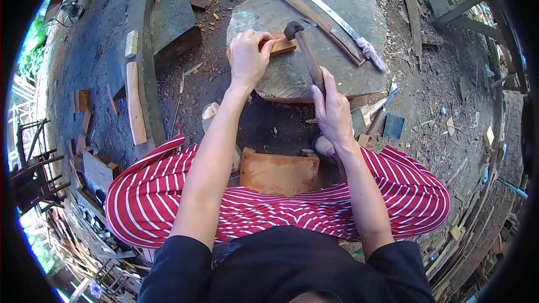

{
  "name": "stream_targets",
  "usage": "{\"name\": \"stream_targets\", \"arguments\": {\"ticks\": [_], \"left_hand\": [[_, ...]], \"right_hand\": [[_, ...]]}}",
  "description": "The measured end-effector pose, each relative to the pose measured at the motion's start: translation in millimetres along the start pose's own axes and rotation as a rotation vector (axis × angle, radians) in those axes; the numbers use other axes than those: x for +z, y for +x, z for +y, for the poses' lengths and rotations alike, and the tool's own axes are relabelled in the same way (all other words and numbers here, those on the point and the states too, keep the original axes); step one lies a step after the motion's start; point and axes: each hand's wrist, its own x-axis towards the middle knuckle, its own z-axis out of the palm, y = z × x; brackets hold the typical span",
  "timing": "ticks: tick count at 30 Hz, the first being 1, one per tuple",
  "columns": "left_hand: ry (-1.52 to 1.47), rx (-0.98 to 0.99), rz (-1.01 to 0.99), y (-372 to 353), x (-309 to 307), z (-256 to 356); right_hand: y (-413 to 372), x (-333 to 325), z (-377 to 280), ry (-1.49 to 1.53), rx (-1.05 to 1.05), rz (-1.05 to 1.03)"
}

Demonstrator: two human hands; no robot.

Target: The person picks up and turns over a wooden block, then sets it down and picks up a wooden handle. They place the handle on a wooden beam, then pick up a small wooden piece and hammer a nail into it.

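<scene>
My left hand [250, 56] is at the left part of a round wooden stump [337, 81]. Its thumb and forefinger pinch a thin, nail-like piece over a reddish-brown wood block [284, 46]. In my right hand [335, 109] is the wooden handle of a hammer [309, 59]. The hammer's dark head is at the block's right end, close to my left fingertips. Whether the head touches the thin piece is too small to tell. On the stump's right half lie a wooden strip [317, 22] and a long blade-like tool [331, 14] with a wrapped handle.
A long beam [145, 50] runs along the left, with a pale wood piece [135, 104] and small blocks [131, 44] on it. Between my knees is an orange-brown board [279, 174]. Wood scraps and planks lie at the right.
</scene>
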Motion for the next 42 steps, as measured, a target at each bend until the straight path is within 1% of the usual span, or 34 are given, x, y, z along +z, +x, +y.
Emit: {"name": "stream_targets", "arguments": {"ticks": [2, 3, 5, 6, 8, 10, 12, 14, 15, 17, 18, 20, 24, 26, 30, 32, 36, 38, 39, 41, 42], "left_hand": [[-0.078, -0.113, -0.107, 3, -1, -1], [-0.075, -0.115, -0.105, 7, -3, -2], [-0.190, -0.256, -0.249, 14, -7, -2], [-0.189, -0.256, -0.248, 16, -10, 0], [-0.193, -0.313, -0.331, 20, -15, 3], [-0.197, -0.286, -0.309, 18, -14, 0], [-0.200, -0.261, -0.288, 18, -14, 1], [-0.250, -0.344, -0.348, 19, -17, 4], [-0.250, -0.346, -0.348, 18, -16, 1], [-0.185, -0.231, -0.299, 16, -13, -3], [-0.185, -0.229, -0.298, 15, -13, -4], [-0.180, -0.160, -0.255, 13, -12, -7], [-0.178, -0.191, -0.264, 15, -15, 0], [-0.197, -0.290, -0.286, 18, -19, 5], [-0.204, -0.330, -0.346, 22, -24, 4], [-0.158, -0.304, -0.411, 24, -22, 1], [-0.169, -0.292, -0.407, 22, -17, -4], [-0.151, -0.253, -0.407, 21, -15, -5], [-0.150, -0.256, -0.404, 19, -14, -6], [-0.061, -0.162, -0.332, 15, -10, -6], [-0.061, -0.163, -0.330, 13, -8, -7]], "right_hand": [[-2, -1, 0, -0.001, 0.010, -0.012], [-1, 0, 0, 0.008, 0.015, -0.016], [-1, 1, -1, 0.018, 0.019, -0.019], [-1, 2, -2, 0.013, 0.000, -0.010], [0, 5, 0, 0.007, -0.019, 0.000], [0, 8, 5, -0.037, -0.108, 0.039], [-2, 8, 6, -0.052, -0.103, 0.031], [-3, 7, 5, -0.067, -0.100, 0.020], [-3, 6, 3, -0.065, -0.101, 0.020], [-3, 4, 2, -0.064, -0.103, 0.022], [-4, 4, 3, -0.069, -0.106, 0.021], [-5, 4, 4, -0.073, -0.107, 0.021], [-6, 5, 5, -0.070, -0.103, 0.024], [-6, 4, 4, -0.066, -0.095, 0.019], [-7, 5, 7, -0.061, -0.094, 0.014], [-8, 4, 6, -0.062, -0.099, 0.017], [-9, 1, 5, -0.039, -0.047, -0.015], [-10, 1, 4, -0.017, -0.036, -0.018], [-9, 0, 3, -0.009, -0.020, -0.018], [-8, 0, 3, -0.001, -0.007, -0.019], [-7, 1, 4, 0.000, -0.012, 0.004]]}}
